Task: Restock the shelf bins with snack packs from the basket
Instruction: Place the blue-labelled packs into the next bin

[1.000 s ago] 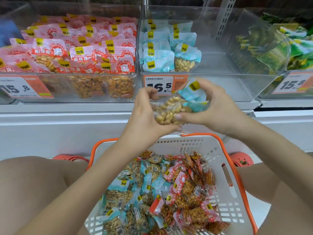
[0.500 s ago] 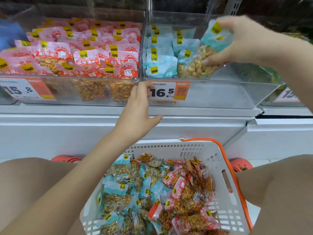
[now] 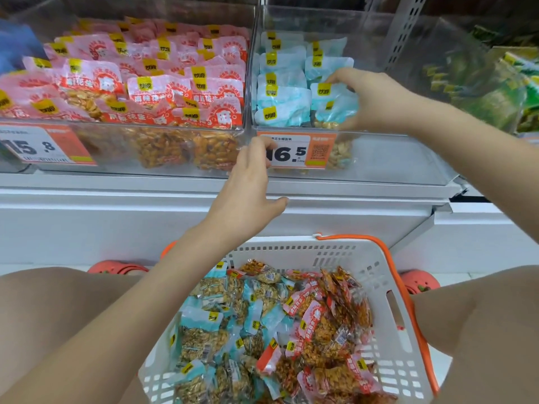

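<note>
Nearest, between the person's bare knees, a white basket (image 3: 376, 275) with an orange handle holds a heap of blue and red snack packs (image 3: 262, 330). Beyond it runs the white shelf (image 3: 116, 217). The left hand (image 3: 248, 185) rests its straight fingers on the 16.5 price tag (image 3: 297, 151) at the clear middle bin (image 3: 393, 158). Inside that bin, the right hand (image 3: 373, 100) pinches a blue peanut pack (image 3: 332, 103), standing it beside the blue rows. Pink packs (image 3: 145, 83) fill the left bin; green packs (image 3: 507, 91) lie far right.

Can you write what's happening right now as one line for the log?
right hand: sets blue pack in middle bin | left hand: open at bin front | basket: more packs
</note>
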